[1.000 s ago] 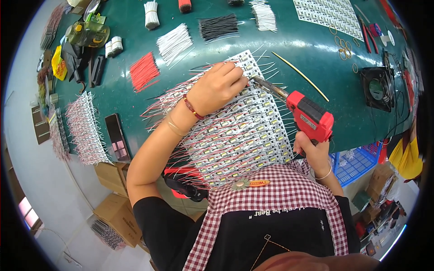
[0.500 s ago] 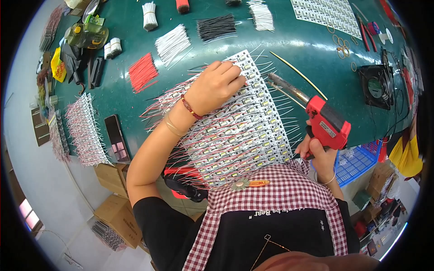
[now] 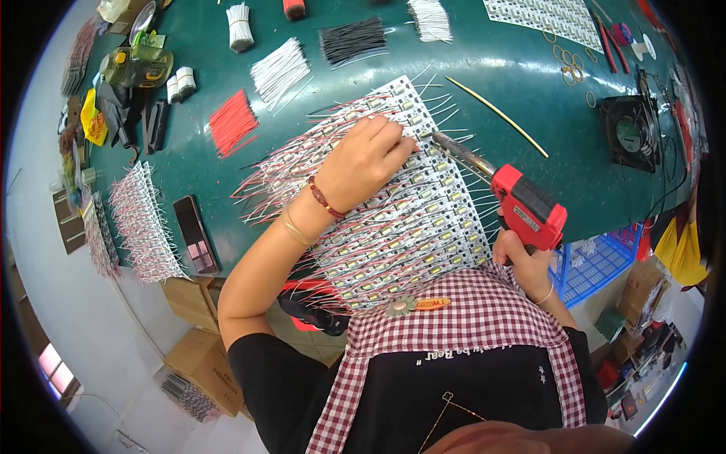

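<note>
Green surface [image 3: 582, 193], extending around the left hand [image 3: 369, 163]. Wired circuit-board panel [image 3: 412, 227], lying beneath that hand, whose fingers are drawn together; anything pinched is hidden. Red soldering gun [image 3: 529, 208], clamped in the right hand [image 3: 525, 261], its tip just beside the left hand's fingertips. Red wire bundle [image 3: 233, 122], left of the left hand. Slender stick [image 3: 497, 116], to its right.

Phone [image 3: 195, 234] on table [image 3: 582, 174], left of board sheet [image 3: 448, 219]; fan [image 3: 629, 132] right.
</note>
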{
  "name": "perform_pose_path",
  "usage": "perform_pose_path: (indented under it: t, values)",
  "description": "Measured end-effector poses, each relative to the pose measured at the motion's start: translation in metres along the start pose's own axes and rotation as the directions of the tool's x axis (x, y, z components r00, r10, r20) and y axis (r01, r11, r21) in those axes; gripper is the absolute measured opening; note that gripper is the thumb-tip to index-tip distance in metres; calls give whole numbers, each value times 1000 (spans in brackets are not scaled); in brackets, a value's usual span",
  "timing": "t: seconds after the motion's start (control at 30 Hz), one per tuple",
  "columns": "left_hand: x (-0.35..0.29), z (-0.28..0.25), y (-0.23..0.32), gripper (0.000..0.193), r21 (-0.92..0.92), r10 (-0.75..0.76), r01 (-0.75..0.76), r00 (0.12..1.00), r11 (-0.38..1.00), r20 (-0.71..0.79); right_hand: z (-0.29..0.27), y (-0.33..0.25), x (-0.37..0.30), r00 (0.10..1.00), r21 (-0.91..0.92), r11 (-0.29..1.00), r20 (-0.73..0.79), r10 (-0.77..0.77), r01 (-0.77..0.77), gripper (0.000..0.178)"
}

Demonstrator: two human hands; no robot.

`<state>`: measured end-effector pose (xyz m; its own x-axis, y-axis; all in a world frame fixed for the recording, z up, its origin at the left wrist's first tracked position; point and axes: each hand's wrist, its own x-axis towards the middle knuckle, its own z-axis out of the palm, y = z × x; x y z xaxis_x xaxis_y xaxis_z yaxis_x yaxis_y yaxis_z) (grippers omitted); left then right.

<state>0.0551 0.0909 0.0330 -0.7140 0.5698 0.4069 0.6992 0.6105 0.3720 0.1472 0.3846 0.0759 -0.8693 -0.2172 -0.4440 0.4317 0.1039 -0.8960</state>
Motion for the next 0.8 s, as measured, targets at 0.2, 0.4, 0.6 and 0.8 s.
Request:
perform_pose_path:
  t: [0.2, 0.4, 0.6, 0.8]
  values:
    - [3, 2, 1, 20, -11, 10, -10, 1000, 1000, 23, -3, 6, -4, 1000, -95, 995, -5, -28, 27, 33]
    - [3, 2, 4, 19, -9, -17, 17, 999, 1000, 27, -4, 9, -5, 998, -51, 998, -42, 46, -48, 18]
    - [6, 1, 5, 19, 7, -2, 2, 999, 1000, 46, -3, 8, -1, 999, -82, 997, -51, -6, 2, 30]
    - [5, 1, 5, 20, 18, 6, -7, 999, 1000, 52, -9, 8, -3, 996, -118, 993, -91, -3, -8, 32]
